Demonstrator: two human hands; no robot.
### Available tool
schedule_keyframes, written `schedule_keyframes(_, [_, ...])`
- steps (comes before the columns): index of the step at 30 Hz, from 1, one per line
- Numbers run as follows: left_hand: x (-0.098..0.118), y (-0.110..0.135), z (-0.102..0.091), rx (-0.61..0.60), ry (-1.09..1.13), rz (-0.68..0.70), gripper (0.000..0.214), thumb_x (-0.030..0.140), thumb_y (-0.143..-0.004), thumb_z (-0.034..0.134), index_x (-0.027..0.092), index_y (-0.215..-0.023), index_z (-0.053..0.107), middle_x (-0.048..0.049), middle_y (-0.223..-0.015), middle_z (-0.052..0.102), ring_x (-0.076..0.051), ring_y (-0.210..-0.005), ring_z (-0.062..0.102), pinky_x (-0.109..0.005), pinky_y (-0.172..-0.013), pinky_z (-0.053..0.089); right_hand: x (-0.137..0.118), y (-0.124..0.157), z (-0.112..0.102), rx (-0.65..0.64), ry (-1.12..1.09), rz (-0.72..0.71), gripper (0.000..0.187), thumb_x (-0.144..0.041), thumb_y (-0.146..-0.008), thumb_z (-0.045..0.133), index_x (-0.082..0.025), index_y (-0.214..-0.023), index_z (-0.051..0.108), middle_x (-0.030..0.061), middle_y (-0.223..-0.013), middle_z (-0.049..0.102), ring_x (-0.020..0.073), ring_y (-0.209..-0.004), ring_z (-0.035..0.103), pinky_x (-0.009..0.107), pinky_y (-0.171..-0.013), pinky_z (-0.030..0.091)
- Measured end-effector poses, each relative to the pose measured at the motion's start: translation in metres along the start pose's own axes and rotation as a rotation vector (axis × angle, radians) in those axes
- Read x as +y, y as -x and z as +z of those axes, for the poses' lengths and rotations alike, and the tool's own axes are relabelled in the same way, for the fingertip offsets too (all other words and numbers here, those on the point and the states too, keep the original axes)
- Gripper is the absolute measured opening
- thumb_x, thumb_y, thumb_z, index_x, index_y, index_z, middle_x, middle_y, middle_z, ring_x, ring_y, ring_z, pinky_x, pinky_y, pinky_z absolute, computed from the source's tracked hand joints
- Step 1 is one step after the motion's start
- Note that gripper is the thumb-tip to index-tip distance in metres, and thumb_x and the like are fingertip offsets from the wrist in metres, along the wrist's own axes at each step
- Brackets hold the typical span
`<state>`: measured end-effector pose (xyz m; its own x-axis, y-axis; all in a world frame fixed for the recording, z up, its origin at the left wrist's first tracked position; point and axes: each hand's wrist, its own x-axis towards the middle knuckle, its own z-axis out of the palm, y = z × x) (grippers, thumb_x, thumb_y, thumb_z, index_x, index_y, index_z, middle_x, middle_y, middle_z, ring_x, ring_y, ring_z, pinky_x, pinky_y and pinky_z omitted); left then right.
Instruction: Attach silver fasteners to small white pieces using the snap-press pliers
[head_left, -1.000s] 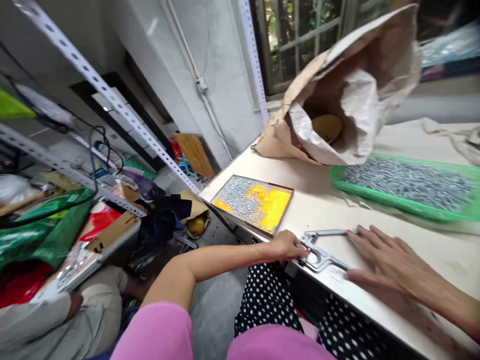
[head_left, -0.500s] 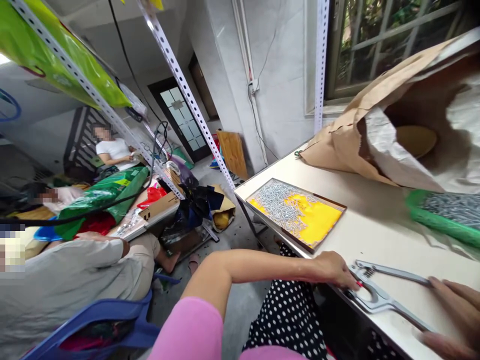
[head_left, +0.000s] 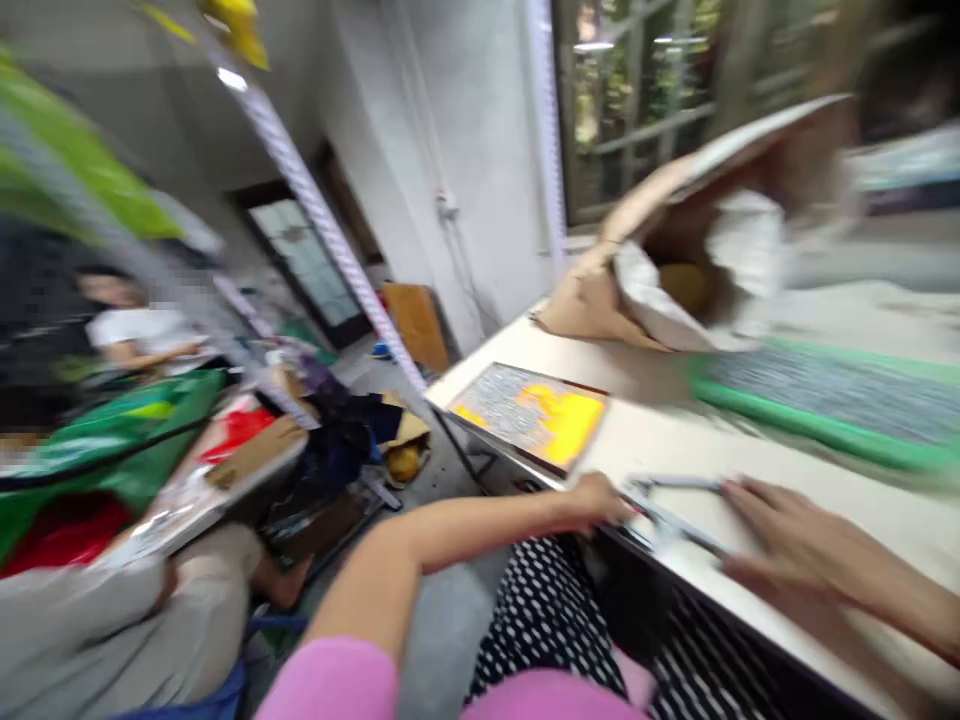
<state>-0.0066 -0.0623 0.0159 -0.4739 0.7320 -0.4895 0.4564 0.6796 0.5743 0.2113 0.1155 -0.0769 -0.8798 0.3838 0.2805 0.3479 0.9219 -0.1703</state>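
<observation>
Grey metal hand pliers (head_left: 686, 527) with a spring between the handles lie at the table's front edge, blurred by motion. My right hand (head_left: 799, 535) is wrapped round the spread handles, thumb on the near one and fingers on the far one. At the jaw end my left hand (head_left: 598, 500) is closed in a pinch. A small red piece shows at its fingertips, too small to name. Just beyond that hand lies a shallow tray (head_left: 587, 437) with a yellow bottom, partly covered by small silver screw-like pieces.
A green tray (head_left: 814, 420) full of grey metal pieces stands on the white table (head_left: 660, 440) at the right. Behind lies an open brown paper sack (head_left: 589, 305). At the left, one person (head_left: 150, 330) sits beyond another table, and another person's legs (head_left: 217, 570) are nearer.
The view has swung to the right, so everything sits further left and more of the green tray shows. Both hands stay on the pliers, with the handles still spread.
</observation>
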Motion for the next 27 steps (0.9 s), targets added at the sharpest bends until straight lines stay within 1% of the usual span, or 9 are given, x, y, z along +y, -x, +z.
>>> schedule_keyframes(1, [0.003,0.005,-0.002,0.005,-0.019,0.019,0.026,0.034,-0.062,0.080,0.015,-0.052,0.067,0.0019,-0.050,0.050,-0.015,-0.061,0.051,-0.026,-0.058,0.039,-0.009,0.001,-0.015,-0.161,0.002,0.012,0.071,-0.066,-0.080,0.061,-0.023,-0.137,0.062,0.0301,-0.142,0.053,0.0398,-0.128,0.055,0.051,-0.092,0.049])
schedule_keyframes(2, [0.005,0.006,-0.004,-0.026,-0.038,0.056,0.028,0.036,-0.066,0.076,0.015,-0.050,0.065,0.0026,-0.048,0.046,-0.015,-0.059,0.049,-0.026,-0.057,0.037,-0.017,-0.002,-0.029,-0.267,0.012,0.049,0.079,-0.067,-0.079,0.063,-0.021,-0.143,0.055,0.0268,-0.148,0.049,0.0408,-0.134,0.049,0.053,-0.096,0.047])
schedule_keyframes(4, [0.003,-0.006,-0.005,-0.102,-0.078,0.133,0.032,0.040,-0.067,0.071,0.016,-0.048,0.062,0.0036,-0.045,0.041,-0.014,-0.057,0.044,-0.026,-0.055,0.032,-0.025,-0.014,-0.050,-0.363,0.006,0.089,0.091,-0.068,-0.077,0.068,-0.016,-0.148,0.046,0.0250,-0.150,0.046,0.0404,-0.136,0.045,0.054,-0.099,0.046])
schedule_keyframes(6, [-0.001,-0.024,-0.002,-0.144,-0.107,0.191,0.035,0.047,-0.065,0.069,0.016,-0.049,0.061,0.0036,-0.045,0.041,-0.013,-0.056,0.041,-0.026,-0.055,0.028,-0.026,-0.026,-0.062,-0.411,-0.011,0.121,0.093,-0.066,-0.076,0.072,-0.013,-0.147,0.044,0.0245,-0.148,0.048,0.0379,-0.133,0.046,0.050,-0.100,0.045])
schedule_keyframes(9, [-0.010,-0.039,0.001,-0.091,-0.058,0.212,0.039,0.054,-0.058,0.070,0.016,-0.050,0.063,0.0023,-0.047,0.046,-0.012,-0.055,0.039,-0.026,-0.054,0.025,-0.030,-0.033,-0.071,-0.421,0.013,0.175,0.091,-0.066,-0.075,0.075,-0.010,-0.141,0.047,0.0228,-0.140,0.054,0.0365,-0.125,0.049,0.047,-0.097,0.045])
schedule_keyframes(17, [-0.012,-0.035,0.002,-0.098,0.005,0.180,0.045,0.060,-0.051,0.076,0.016,-0.051,0.064,0.0021,-0.047,0.048,-0.012,-0.053,0.038,-0.026,-0.054,0.023,-0.042,-0.030,-0.077,-0.469,0.082,0.163,0.070,-0.065,-0.080,0.073,-0.010,-0.122,0.060,0.0194,-0.126,0.059,0.0337,-0.115,0.052,0.042,-0.091,0.043])
schedule_keyframes(23, [-0.007,-0.037,0.002,-0.080,-0.005,0.180,0.040,0.051,-0.061,0.078,0.017,-0.050,0.063,0.0025,-0.046,0.050,-0.012,-0.052,0.040,-0.026,-0.053,0.027,-0.048,-0.031,-0.083,-0.476,0.109,0.154,0.053,-0.054,-0.085,0.072,-0.009,-0.113,0.066,0.0186,-0.120,0.062,0.0327,-0.113,0.055,0.041,-0.090,0.045])
schedule_keyframes(25, [-0.006,-0.027,0.000,-0.030,-0.094,0.176,0.040,0.047,-0.067,0.078,0.017,-0.048,0.061,0.0026,-0.045,0.047,-0.012,-0.053,0.042,-0.026,-0.053,0.027,-0.054,-0.026,-0.082,-0.449,0.114,0.131,0.047,-0.049,-0.083,0.074,-0.011,-0.110,0.067,0.0180,-0.117,0.064,0.0315,-0.108,0.059,0.039,-0.086,0.046])
schedule_keyframes(27, [-0.006,-0.012,-0.001,-0.010,-0.238,0.206,0.040,0.042,-0.075,0.075,0.015,-0.049,0.063,0.0012,-0.047,0.050,-0.014,-0.056,0.047,-0.026,-0.054,0.031,-0.056,-0.017,-0.072,-0.421,0.114,0.100,0.036,-0.043,-0.082,0.073,-0.013,-0.103,0.068,0.0166,-0.107,0.066,0.0307,-0.099,0.062,0.039,-0.081,0.048])
